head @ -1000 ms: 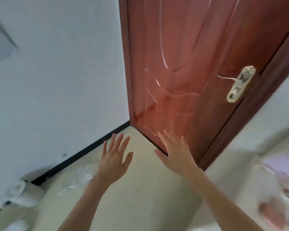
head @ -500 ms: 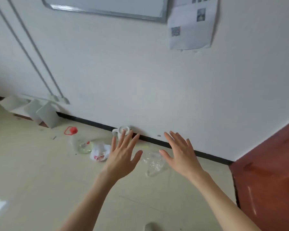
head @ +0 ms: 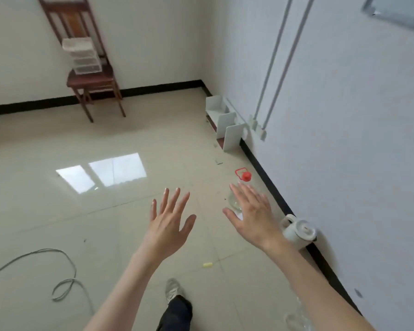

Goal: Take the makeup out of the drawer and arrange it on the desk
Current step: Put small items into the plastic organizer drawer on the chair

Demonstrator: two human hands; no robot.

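A small clear plastic drawer unit point(head: 83, 56) stands on the seat of a wooden chair point(head: 91, 80) against the far wall, at the upper left. My left hand point(head: 169, 223) and my right hand point(head: 251, 211) are both held out in front of me over the floor, fingers spread, holding nothing. Both hands are far from the chair. No makeup and no desk show in this view.
A clear bottle with a red cap point(head: 243, 185) and a white kettle point(head: 298, 231) lie by the right wall. White bookends point(head: 227, 123) stand further along it. A grey cable point(head: 58, 271) loops on the tiled floor at left. My shoe point(head: 173, 289) is below.
The view has swung left, from a red door, past the wall, to the room with the chair. My hands stay spread in front of me, holding nothing.
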